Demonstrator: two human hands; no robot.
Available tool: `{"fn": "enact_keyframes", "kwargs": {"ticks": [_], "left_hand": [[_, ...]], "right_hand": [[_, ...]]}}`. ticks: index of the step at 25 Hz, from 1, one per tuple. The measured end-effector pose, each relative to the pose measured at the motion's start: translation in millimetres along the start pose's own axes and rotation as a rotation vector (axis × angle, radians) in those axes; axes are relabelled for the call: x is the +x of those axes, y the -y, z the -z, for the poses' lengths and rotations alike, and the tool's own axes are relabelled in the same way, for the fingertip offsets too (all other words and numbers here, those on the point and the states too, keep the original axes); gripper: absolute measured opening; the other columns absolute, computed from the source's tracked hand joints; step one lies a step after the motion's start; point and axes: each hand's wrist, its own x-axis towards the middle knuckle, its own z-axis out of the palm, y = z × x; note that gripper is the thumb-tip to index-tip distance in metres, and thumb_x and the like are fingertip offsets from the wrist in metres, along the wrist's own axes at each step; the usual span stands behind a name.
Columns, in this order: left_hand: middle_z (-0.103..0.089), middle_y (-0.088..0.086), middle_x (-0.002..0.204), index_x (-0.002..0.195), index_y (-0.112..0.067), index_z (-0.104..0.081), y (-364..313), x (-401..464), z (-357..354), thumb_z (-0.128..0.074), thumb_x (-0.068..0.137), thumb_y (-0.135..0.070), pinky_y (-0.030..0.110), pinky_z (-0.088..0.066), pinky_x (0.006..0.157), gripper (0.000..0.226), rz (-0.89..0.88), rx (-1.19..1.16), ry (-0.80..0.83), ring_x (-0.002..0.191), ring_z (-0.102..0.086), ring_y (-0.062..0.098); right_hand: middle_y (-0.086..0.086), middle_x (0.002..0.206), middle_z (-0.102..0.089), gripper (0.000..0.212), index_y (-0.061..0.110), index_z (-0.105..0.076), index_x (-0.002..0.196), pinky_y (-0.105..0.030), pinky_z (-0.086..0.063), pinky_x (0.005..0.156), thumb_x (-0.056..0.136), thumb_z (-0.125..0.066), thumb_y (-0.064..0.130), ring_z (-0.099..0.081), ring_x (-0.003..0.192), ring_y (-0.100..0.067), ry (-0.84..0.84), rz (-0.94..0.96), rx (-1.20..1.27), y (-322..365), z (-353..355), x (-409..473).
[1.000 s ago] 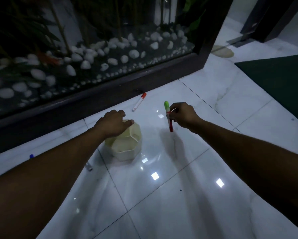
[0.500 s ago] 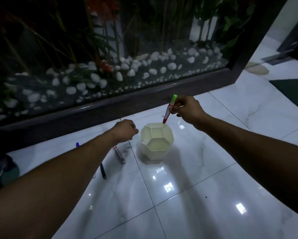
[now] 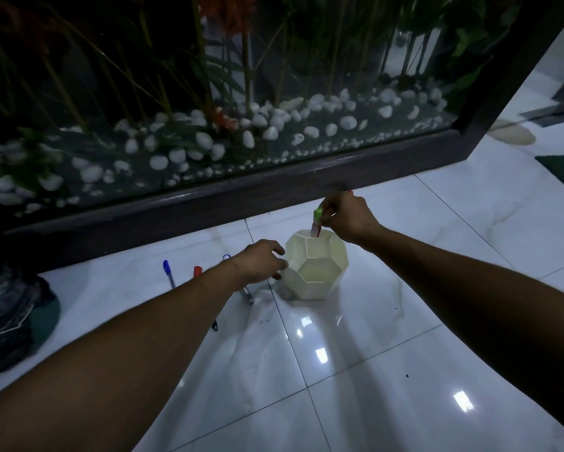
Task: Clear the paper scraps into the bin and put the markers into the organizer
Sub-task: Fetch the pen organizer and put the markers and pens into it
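The cream faceted organizer (image 3: 316,267) stands on the glossy white tiled floor (image 3: 388,353), just in front of the dark wooden base of a glass planter (image 3: 208,200) filled with white pebbles (image 3: 205,140) and thin stems.

The right hand (image 3: 347,216) hangs over the organizer's open top at its 1 o'clock side, fingers pinched on a green-capped marker (image 3: 316,220). The marker points down, its red lower end dipping just inside the rim; the dim light keeps me from telling which compartment it enters. A red tip (image 3: 350,192) pokes out just past the knuckles, at 12 o'clock from the hand.

The left hand (image 3: 262,261) sits at the organizer's 9 o'clock, fingers curled loosely with the tips touching or all but touching the side wall. It grasps nothing that I can see.

At 9 o'clock from the organizer, more pens lie on the tiles: a blue-capped pen (image 3: 169,272) farthest out, a red-capped marker (image 3: 197,271) partly under the left forearm, and a blue tip (image 3: 226,257) peeking out behind the wrist. A grey pen (image 3: 248,294) rests below the wrist, near the organizer's foot, and 1 dark tip (image 3: 214,326) shows at the forearm's edge.

At the far 9 o'clock edge sits a black plastic bag (image 3: 3,321) on something dark green.
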Motion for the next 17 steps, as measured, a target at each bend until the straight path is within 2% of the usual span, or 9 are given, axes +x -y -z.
{"fn": "enact_keyframes", "kwargs": {"ticks": [3, 6, 9, 12, 14, 17], "left_hand": [[-0.071, 0.006, 0.112, 0.131, -0.018, -0.056, 4.1, -0.7, 4.4, -0.063, 0.090, -0.023, 0.039, -0.051, 0.101, 0.042, -0.023, -0.060, 0.018, 0.090, -0.074, 0.017], [-0.070, 0.006, 0.112, 0.131, -0.019, -0.057, 4.7, 2.1, 9.8, -0.065, 0.089, -0.025, 0.042, -0.051, 0.102, 0.043, -0.035, -0.094, 0.016, 0.091, -0.074, 0.017], [-0.071, 0.006, 0.106, 0.125, -0.019, -0.059, 0.5, 10.1, 11.5, -0.067, 0.089, -0.024, 0.042, -0.055, 0.096, 0.037, -0.054, -0.111, -0.008, 0.089, -0.074, 0.017], [-0.072, 0.011, 0.100, 0.115, -0.016, -0.061, -5.5, 23.9, 10.6, -0.071, 0.088, -0.018, 0.042, -0.060, 0.087, 0.028, -0.048, -0.163, -0.026, 0.086, -0.075, 0.023], [-0.072, 0.017, 0.095, 0.109, -0.011, -0.062, -7.9, 32.4, 9.9, -0.071, 0.088, -0.010, 0.043, -0.062, 0.082, 0.023, -0.051, -0.229, -0.042, 0.084, -0.075, 0.029], [-0.072, 0.021, 0.087, 0.106, -0.004, -0.062, -5.5, 45.0, 7.4, -0.068, 0.087, 0.000, 0.045, -0.062, 0.079, 0.020, -0.060, -0.309, -0.030, 0.079, -0.075, 0.032]], "right_hand": [[-0.007, 0.097, -0.075, 0.013, 0.016, -0.074, 0.096, -0.041, -0.057, 0.088, 0.083, -0.075, 0.017, -0.070, 0.092, -0.022, -0.001, -0.027, -0.009, -6.1, -1.0, 4.9], [-0.005, 0.090, -0.075, 0.004, 0.024, -0.072, 0.079, -0.042, -0.058, 0.086, 0.082, -0.072, 0.023, -0.071, 0.086, -0.022, -0.046, -0.053, -0.018, -13.6, 4.5, 11.0], [-0.005, 0.086, -0.075, 0.019, 0.028, -0.067, 0.067, -0.040, -0.058, 0.082, 0.085, -0.067, 0.022, -0.071, 0.083, -0.022, -0.089, -0.104, -0.054, -31.3, 13.4, 21.6], [-0.007, 0.092, -0.074, 0.006, 0.021, -0.072, 0.083, -0.042, -0.059, 0.084, 0.087, -0.069, 0.024, -0.070, 0.084, -0.024, -0.132, -0.164, -0.064, -56.7, 15.0, 46.5], [-0.008, 0.096, -0.073, 0.014, 0.015, -0.073, 0.098, -0.043, -0.059, 0.085, 0.088, -0.070, 0.024, -0.071, 0.086, -0.024, -0.130, -0.216, -0.063, -72.6, 8.1, 65.9], [-0.009, 0.106, -0.072, 0.021, 0.012, -0.070, 0.108, -0.039, -0.058, 0.085, 0.090, -0.069, 0.024, -0.070, 0.088, -0.023, -0.109, -0.270, -0.089, -92.4, -12.1, 91.1]]}}
